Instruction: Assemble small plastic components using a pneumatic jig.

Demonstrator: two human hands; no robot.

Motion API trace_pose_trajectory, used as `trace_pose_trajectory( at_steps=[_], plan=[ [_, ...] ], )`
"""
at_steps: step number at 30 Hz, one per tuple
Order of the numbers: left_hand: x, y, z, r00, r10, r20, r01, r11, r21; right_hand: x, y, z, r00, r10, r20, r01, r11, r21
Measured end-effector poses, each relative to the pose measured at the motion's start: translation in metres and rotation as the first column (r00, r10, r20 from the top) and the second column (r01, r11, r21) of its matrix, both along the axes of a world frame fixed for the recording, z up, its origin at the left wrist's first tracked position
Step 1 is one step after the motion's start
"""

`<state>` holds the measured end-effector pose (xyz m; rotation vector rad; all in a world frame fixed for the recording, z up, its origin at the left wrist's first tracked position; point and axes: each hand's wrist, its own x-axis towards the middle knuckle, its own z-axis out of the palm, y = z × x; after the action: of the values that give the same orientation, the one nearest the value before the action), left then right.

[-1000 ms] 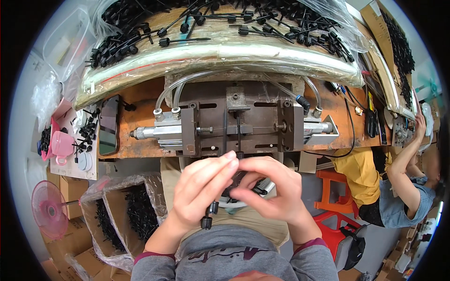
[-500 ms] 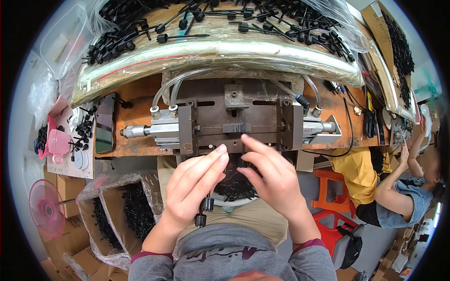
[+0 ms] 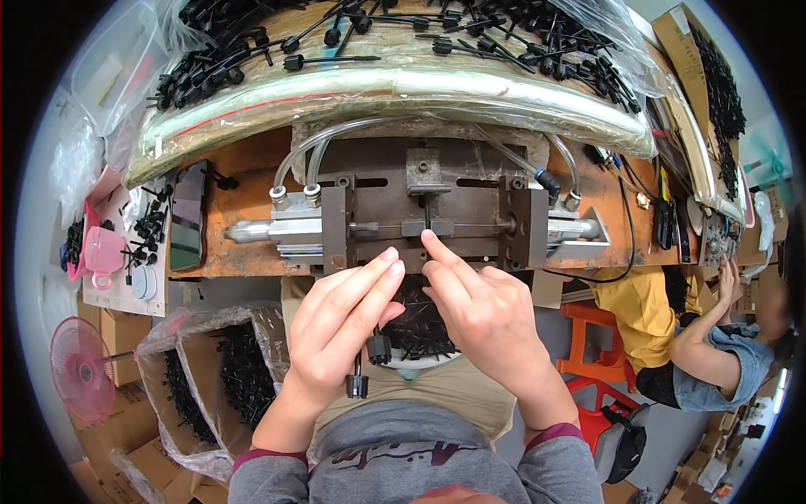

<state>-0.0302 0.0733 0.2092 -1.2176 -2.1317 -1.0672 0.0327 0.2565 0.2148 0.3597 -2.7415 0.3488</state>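
My left hand [image 3: 332, 328] hovers in front of the press fixture [image 3: 390, 181], fingers together around black plastic knob-headed stems [image 3: 379, 349]; two ribbed heads hang below the palm. My right hand [image 3: 487, 315] stretches its index finger to the fixture's middle, its other fingers curled. That fingertip holds the near end of a black stem [image 3: 426, 212], which lies across the small central block [image 3: 416, 228] and reaches the metal stop [image 3: 428, 175] behind. Air cylinders, left [image 3: 298, 233] and right [image 3: 571, 233], flank the block. Part of the stem is hidden under my finger.
Black stems lie piled on the plastic-covered shelf [image 3: 395, 88] beyond. More fill a container [image 3: 411, 323] below my hands and lined boxes [image 3: 193, 336] at left. A phone [image 3: 189, 217], pink cup [image 3: 105, 252] and pink fan [image 3: 84, 370] stand left. Another person [image 3: 714, 361] sits at right.
My right index finger has moved slightly forward and left onto the block, where a black stem now shows. The left cylinder's rod reaches further inward. The stems under my left hand have shifted.
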Motion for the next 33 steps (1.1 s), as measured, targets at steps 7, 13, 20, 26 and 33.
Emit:
trace_pose_trajectory(
  at_steps=[7, 13, 20, 26, 33],
  plan=[
    [-0.001, 0.000, -0.004, 0.992, 0.025, -0.127, -0.045, 0.986, -0.159, 0.014, -0.003, 0.011, 0.973, 0.212, 0.086, -0.068, 0.629, -0.774],
    [0.001, 0.008, 0.005, 0.994, -0.063, -0.094, 0.035, 0.961, -0.275, 0.021, -0.004, 0.005, 0.962, 0.257, 0.095, -0.042, 0.481, -0.875],
    [0.007, -0.007, 0.007, 0.964, 0.260, -0.060, -0.267, 0.934, -0.236, 0.010, 0.004, -0.011, 0.999, -0.015, -0.044, -0.009, 0.862, -0.507],
    [0.008, -0.005, 0.020, 0.927, 0.352, -0.129, -0.374, 0.890, -0.261, 0.002, -0.001, -0.018, 0.996, 0.006, -0.085, -0.020, 0.988, -0.155],
    [-0.001, -0.010, 0.009, 0.969, 0.242, -0.048, -0.247, 0.950, -0.193, -0.003, -0.002, -0.010, 0.999, -0.013, -0.045, 0.009, 0.997, -0.077]
  ],
)
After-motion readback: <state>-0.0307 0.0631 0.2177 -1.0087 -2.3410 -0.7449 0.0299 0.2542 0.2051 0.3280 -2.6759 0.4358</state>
